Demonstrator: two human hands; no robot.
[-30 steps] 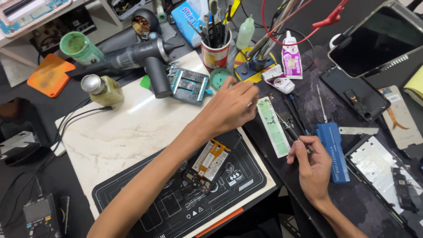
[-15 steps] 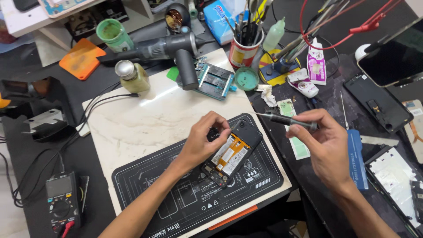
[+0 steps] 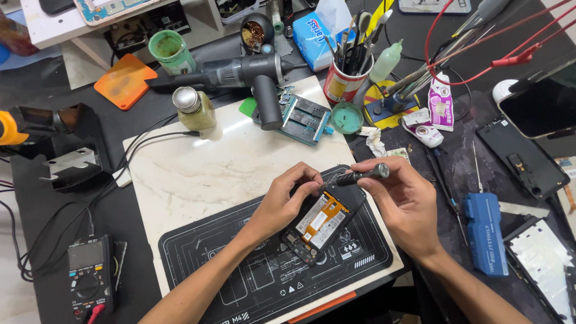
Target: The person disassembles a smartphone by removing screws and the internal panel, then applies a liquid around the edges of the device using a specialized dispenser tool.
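The left hand (image 3: 287,201) is steadying the opened phone (image 3: 323,221), lying on the black work mat (image 3: 240,276) on the table. The right hand (image 3: 403,201) is keeping its grip closed around a screwdriver (image 3: 362,175), tip touching the phone's upper edge

Two bare forearms come up from the lower edge of the head view, with no sleeve, cuff or glove on either. The left hand (image 3: 287,201) and the right hand (image 3: 403,201) carry no ring, and neither wrist has a watch or band. The fingernails are short and plain. Both arms are slim, and no more of the person is visible.
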